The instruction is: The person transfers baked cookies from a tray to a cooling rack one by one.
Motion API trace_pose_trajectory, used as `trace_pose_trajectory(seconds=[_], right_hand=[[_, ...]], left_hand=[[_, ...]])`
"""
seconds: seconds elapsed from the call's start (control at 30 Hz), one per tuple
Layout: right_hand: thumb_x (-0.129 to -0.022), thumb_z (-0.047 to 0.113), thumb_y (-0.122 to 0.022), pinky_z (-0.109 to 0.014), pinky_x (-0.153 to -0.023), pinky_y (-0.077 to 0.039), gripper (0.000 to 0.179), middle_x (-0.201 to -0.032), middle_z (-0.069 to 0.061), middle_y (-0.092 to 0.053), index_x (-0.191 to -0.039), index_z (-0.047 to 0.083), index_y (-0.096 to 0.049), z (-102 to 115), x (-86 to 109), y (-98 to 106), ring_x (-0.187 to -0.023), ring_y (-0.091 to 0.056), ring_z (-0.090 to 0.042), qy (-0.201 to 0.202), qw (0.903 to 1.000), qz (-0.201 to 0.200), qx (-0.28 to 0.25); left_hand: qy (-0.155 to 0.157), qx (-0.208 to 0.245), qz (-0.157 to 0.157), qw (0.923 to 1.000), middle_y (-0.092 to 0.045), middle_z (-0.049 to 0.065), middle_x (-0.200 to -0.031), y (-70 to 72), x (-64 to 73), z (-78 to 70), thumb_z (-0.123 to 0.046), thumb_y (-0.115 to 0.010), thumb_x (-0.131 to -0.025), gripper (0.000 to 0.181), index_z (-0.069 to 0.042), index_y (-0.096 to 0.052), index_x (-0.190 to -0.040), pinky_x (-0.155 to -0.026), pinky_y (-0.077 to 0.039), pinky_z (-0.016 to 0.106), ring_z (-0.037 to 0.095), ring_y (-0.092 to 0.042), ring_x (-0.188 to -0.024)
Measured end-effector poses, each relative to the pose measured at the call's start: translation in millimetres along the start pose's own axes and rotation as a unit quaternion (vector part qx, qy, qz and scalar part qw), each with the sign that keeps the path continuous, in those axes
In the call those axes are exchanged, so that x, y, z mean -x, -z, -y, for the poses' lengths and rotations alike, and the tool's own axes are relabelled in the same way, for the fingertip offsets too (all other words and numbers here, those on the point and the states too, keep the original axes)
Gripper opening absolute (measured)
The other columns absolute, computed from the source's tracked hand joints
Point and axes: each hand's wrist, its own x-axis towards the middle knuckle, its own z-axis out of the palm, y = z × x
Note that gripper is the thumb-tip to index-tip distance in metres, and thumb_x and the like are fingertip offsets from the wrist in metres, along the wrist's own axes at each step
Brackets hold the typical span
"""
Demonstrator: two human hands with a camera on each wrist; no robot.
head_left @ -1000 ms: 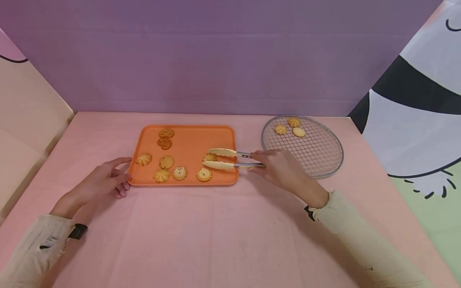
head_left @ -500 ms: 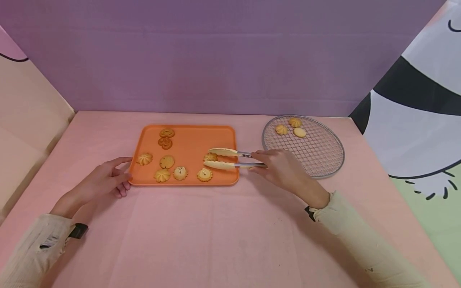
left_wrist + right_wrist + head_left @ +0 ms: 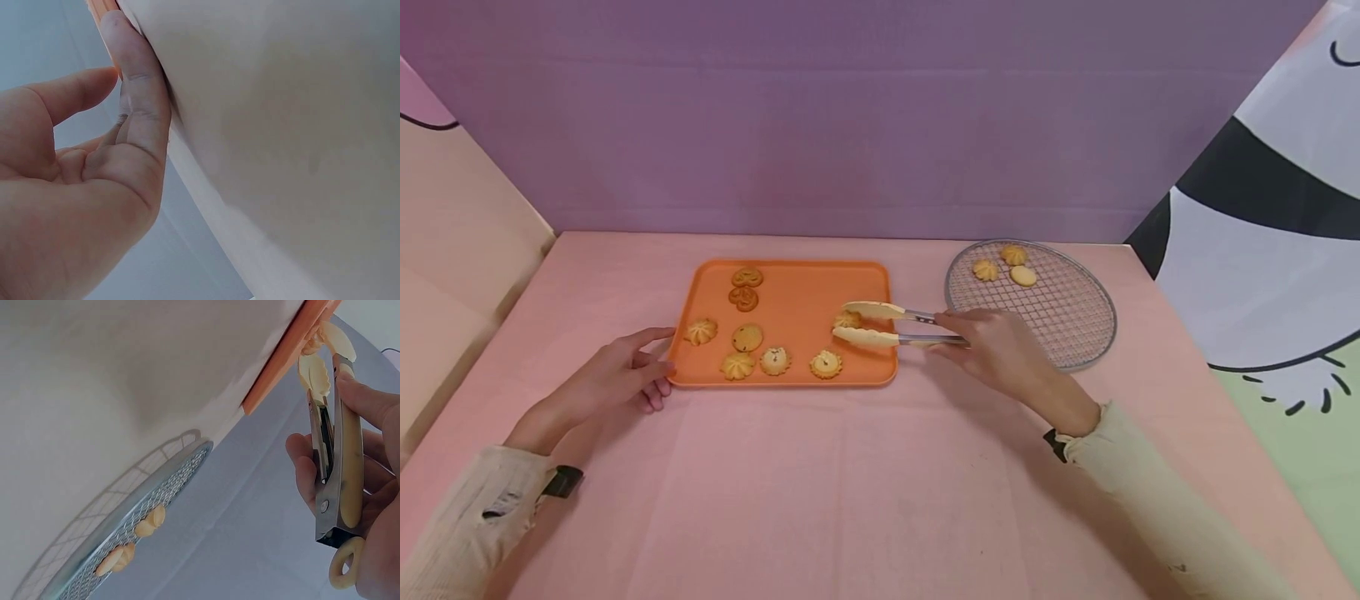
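Note:
My right hand (image 3: 992,346) grips a pair of tongs (image 3: 913,340) with silver arms and cream scalloped tips. Between those tips, over the right part of the orange tray (image 3: 805,292), sits a piped butter cookie (image 3: 847,320). The right wrist view shows the cookie (image 3: 312,342) between the tips, close to the tray's edge (image 3: 281,362). My left hand (image 3: 613,375) touches the tray's left edge near its front corner, forefinger extended and thumb at the rim. Several other cookies lie on the tray, among them a white-topped tart cookie (image 3: 826,364) and a chip-dotted round cookie (image 3: 747,337).
A round wire rack (image 3: 1060,321) stands right of the tray, carrying two piped cookies (image 3: 986,269) and a smooth oval cookie (image 3: 1022,275) toward its back left. Pink cloth (image 3: 865,483) covers the table, with a purple backdrop (image 3: 850,125) behind.
The tongs and the piped cookie between their tips have shifted slightly right and toward the back. My left hand, the tray and the other cookies stay where they were.

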Motion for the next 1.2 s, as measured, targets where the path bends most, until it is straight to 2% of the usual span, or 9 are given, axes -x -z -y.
trace_pose_trajectory(seconds=[0.37, 0.93, 1.0, 1.07, 1.13, 1.2], right_hand=[[-0.078, 0.027, -0.086, -0.041, -0.062, -0.059, 0.039, -0.100, -0.014, -0.075, -0.107, 0.003, -0.076, -5, 8.0, 10, -0.078, -0.073, -0.026, -0.013, 0.9997, -0.019, -0.003], [-0.075, 0.022, -0.087, -0.048, -0.066, -0.059, 0.043, -0.103, -0.018, -0.074, -0.111, 0.002, -0.075, -20, 29.0, 26, -0.084, -0.073, -0.033, -0.009, 0.9985, -0.054, -0.005], [-0.079, 0.025, -0.085, -0.048, -0.066, -0.059, 0.041, -0.102, -0.018, -0.074, -0.111, 0.002, -0.075, -22, 32.0, 29, -0.083, -0.073, -0.032, -0.010, 0.9984, -0.055, -0.007], [-0.086, 0.034, -0.078, -0.047, -0.065, -0.059, 0.041, -0.101, -0.018, -0.074, -0.110, 0.001, -0.076, -24, 34.9, 31, -0.080, -0.073, -0.031, -0.011, 0.9981, -0.060, -0.009], [-0.092, 0.047, -0.068, -0.045, -0.062, -0.059, 0.050, -0.100, -0.018, -0.074, -0.109, 0.000, -0.076, -27, 37.3, 33, -0.076, -0.073, -0.029, -0.014, 0.9977, -0.065, -0.013], [-0.093, 0.053, -0.062, -0.045, -0.061, -0.059, 0.057, -0.099, -0.018, -0.074, -0.108, -0.001, -0.076, -29, 39.9, 36, -0.074, -0.073, -0.029, -0.016, 0.9974, -0.069, -0.015]], left_hand=[[-0.004, 0.005, 0.000, 1.0000, -0.065, 0.014, -0.080, 0.1, 1.3, 0.5, -0.006, -0.056, -0.101, 0.067, 0.008, -0.018, -0.153, -0.062, -0.060, 0.033, 0.021, -0.064, -0.064], [-0.003, -0.004, -0.001, 1.0000, -0.065, 0.013, -0.080, -0.3, 0.4, -0.5, -0.006, -0.056, -0.101, 0.067, 0.008, -0.017, -0.154, -0.062, -0.060, 0.033, 0.021, -0.064, -0.064], [-0.003, -0.004, -0.001, 1.0000, -0.065, 0.013, -0.080, -0.5, 0.5, -0.6, -0.007, -0.056, -0.101, 0.068, 0.008, -0.017, -0.154, -0.062, -0.060, 0.033, 0.021, -0.064, -0.064], [-0.004, -0.005, -0.001, 1.0000, -0.065, 0.014, -0.080, -0.7, 0.8, -0.9, -0.006, -0.056, -0.101, 0.068, 0.009, -0.017, -0.154, -0.061, -0.060, 0.033, 0.021, -0.064, -0.064], [-0.005, -0.004, -0.001, 1.0000, -0.065, 0.014, -0.079, -0.8, 1.1, -1.2, -0.006, -0.056, -0.101, 0.068, 0.009, -0.017, -0.154, -0.061, -0.060, 0.033, 0.021, -0.064, -0.063], [-0.007, -0.006, -0.002, 1.0000, -0.065, 0.014, -0.080, -0.8, 1.6, -1.6, -0.006, -0.056, -0.101, 0.067, 0.009, -0.017, -0.153, -0.062, -0.060, 0.033, 0.021, -0.064, -0.063]])
